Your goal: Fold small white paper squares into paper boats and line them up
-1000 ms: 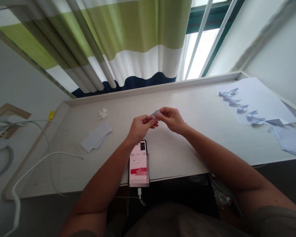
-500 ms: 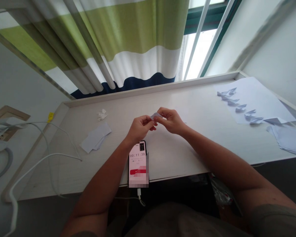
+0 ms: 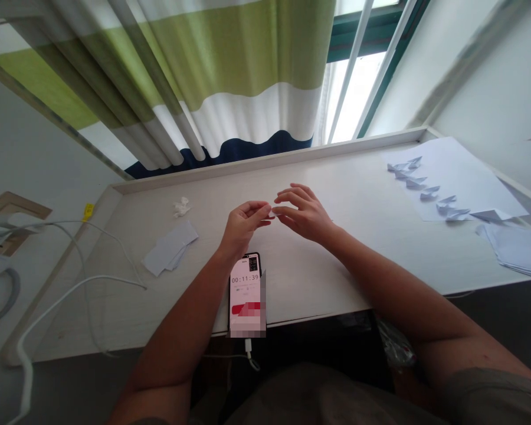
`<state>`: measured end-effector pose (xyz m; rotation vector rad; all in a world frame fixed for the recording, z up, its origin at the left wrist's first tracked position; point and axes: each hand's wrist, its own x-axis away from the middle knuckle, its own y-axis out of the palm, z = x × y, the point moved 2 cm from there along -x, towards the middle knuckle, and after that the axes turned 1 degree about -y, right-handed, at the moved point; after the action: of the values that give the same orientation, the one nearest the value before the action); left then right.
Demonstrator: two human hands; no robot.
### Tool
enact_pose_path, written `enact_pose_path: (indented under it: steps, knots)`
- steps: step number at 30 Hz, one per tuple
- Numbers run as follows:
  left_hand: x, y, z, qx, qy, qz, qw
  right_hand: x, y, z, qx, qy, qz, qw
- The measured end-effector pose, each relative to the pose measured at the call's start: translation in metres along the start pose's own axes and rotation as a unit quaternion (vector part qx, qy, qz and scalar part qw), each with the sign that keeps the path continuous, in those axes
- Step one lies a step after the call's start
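Over the middle of the desk, my left hand (image 3: 244,224) pinches a small folded piece of white paper (image 3: 271,211); most of it is hidden by the fingers. Just to its right is my right hand (image 3: 301,211), its fingers apart and slightly curved, with the fingertips close to the paper. Whether they touch it I cannot tell. Below my left wrist a phone (image 3: 246,295) lies on the desk with a running timer on its screen.
Several folded paper shapes (image 3: 429,192) stand in a row on a white sheet (image 3: 478,171) at the right. A paper stack (image 3: 513,251) lies nearer. At the left are paper slips (image 3: 170,247), a crumpled tissue (image 3: 181,207) and white cables (image 3: 84,283). A curtain (image 3: 248,65) hangs behind the desk (image 3: 336,283).
My right hand has loosened its pinch on the folded paper and spread its fingers. My left hand still holds the paper and has shifted slightly left.
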<state>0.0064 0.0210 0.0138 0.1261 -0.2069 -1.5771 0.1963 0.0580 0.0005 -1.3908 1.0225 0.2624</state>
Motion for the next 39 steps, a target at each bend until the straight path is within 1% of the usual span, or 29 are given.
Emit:
enact_pose_path:
  steps: [2,5,8,14,18,21,23,26,29,32,34,36,39]
  knots:
    - [0.001,0.000,0.001,0.005,0.004,-0.009,1.000,0.000,-0.001,-0.001,0.009,-0.001,0.013,1.000]
    - [0.000,-0.002,0.000,0.017,0.015,0.005,1.000,0.001,0.000,-0.002,-0.006,0.013,0.026,1.000]
    - [-0.003,-0.006,-0.001,0.004,0.023,0.018,1.000,0.000,0.001,0.000,-0.048,0.026,0.006,0.998]
    - [-0.006,-0.012,0.000,-0.020,0.013,0.023,0.999,0.000,0.001,0.004,-0.151,0.022,-0.056,0.987]
    - [-0.006,-0.011,0.000,-0.012,-0.019,0.005,1.000,0.002,0.002,0.005,-0.160,0.034,-0.061,0.985]
    - [-0.006,-0.013,-0.001,0.000,-0.046,0.010,0.999,0.003,0.004,0.005,-0.173,0.039,-0.053,0.983]
    - [-0.006,-0.015,-0.001,0.005,-0.048,0.025,0.999,0.003,0.004,0.006,-0.182,0.042,-0.048,0.981]
    - [-0.007,-0.016,-0.003,-0.004,-0.027,0.037,0.999,0.002,0.006,0.007,-0.205,0.062,-0.053,0.975]
    - [-0.007,-0.013,-0.004,-0.019,0.013,0.020,1.000,0.001,0.007,0.008,-0.269,0.123,-0.030,0.955]
    - [-0.006,-0.008,-0.003,-0.025,0.052,0.004,0.998,0.000,0.008,0.006,-0.342,0.222,0.020,0.913]
    - [-0.005,-0.006,-0.002,-0.033,0.071,-0.004,0.997,-0.001,0.010,0.004,-0.380,0.272,0.039,0.883]
    - [-0.004,-0.005,-0.002,-0.041,0.084,-0.017,0.996,-0.001,0.012,0.001,-0.402,0.297,0.055,0.864]
    - [-0.003,-0.004,-0.003,-0.053,0.096,-0.031,0.993,-0.002,0.014,0.000,-0.415,0.316,0.085,0.849]
